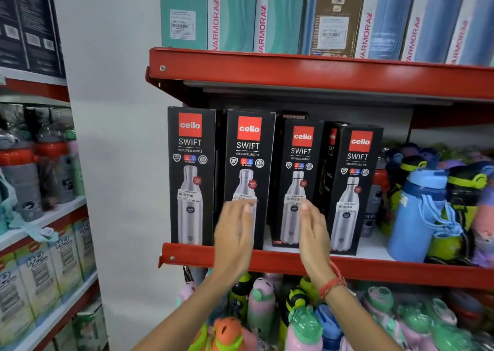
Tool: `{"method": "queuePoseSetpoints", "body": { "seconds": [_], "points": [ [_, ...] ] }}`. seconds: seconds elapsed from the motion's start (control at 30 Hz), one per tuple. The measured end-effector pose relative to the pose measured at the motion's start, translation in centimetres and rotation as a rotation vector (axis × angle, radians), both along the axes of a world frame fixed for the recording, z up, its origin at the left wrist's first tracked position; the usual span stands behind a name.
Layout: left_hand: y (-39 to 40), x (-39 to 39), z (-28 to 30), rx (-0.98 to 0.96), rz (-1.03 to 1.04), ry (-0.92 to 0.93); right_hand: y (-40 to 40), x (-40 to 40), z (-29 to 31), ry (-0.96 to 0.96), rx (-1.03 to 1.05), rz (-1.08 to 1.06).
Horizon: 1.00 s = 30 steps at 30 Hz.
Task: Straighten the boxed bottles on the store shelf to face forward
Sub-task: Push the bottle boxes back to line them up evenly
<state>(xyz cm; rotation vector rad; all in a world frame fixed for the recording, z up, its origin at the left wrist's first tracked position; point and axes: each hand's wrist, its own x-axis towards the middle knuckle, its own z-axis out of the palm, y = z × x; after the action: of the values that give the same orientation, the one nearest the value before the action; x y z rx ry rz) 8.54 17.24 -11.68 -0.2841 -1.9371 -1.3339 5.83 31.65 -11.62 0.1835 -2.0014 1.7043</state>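
Several black Cello Swift bottle boxes stand in a row on the red-edged shelf (267,259). The leftmost box (191,174) and the second box (248,163) face forward at the shelf's front edge. The third box (300,168) sits a little further back. The fourth box (355,187) is turned slightly, with its left side panel showing. My left hand (235,233) is flat and blurred in front of the second box's lower half. My right hand (314,233) is flat, fingers up, between the third and fourth boxes. Neither hand holds a box.
Loose blue, yellow and purple bottles (425,217) crowd the shelf right of the boxes. Tall Varmora boxes (267,16) fill the shelf above. Colourful kids' bottles (267,310) stand below. Another shelving unit (40,217) with bottles stands at the left, past a white wall.
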Motion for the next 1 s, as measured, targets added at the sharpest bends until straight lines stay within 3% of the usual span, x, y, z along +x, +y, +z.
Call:
{"method": "queuePoseSetpoints", "body": {
  "seconds": [0.13, 0.37, 0.83, 0.93, 1.0],
  "points": [
    [5.2, -1.4, 0.0, -0.014, -0.320, -0.292, 2.4, -1.7, -0.7, -0.144, 0.016, 0.090],
    [8.2, -4.1, -0.9, 0.108, -0.267, -0.536, 4.0, -2.4, -0.4, -0.233, 0.146, 0.286],
    [6.2, -1.0, -1.5, 0.074, -0.231, -0.480, 6.3, 0.6, -0.8, -0.211, 0.247, 0.318],
    [6.6, -0.5, -1.3, -0.052, -0.108, -0.470, 6.6, 0.8, -0.9, -0.174, 0.243, 0.318],
    [7.3, -0.4, -1.0, -0.128, 0.084, -0.336, 7.3, 0.8, -0.8, -0.095, 0.168, 0.232]
  ]
}}
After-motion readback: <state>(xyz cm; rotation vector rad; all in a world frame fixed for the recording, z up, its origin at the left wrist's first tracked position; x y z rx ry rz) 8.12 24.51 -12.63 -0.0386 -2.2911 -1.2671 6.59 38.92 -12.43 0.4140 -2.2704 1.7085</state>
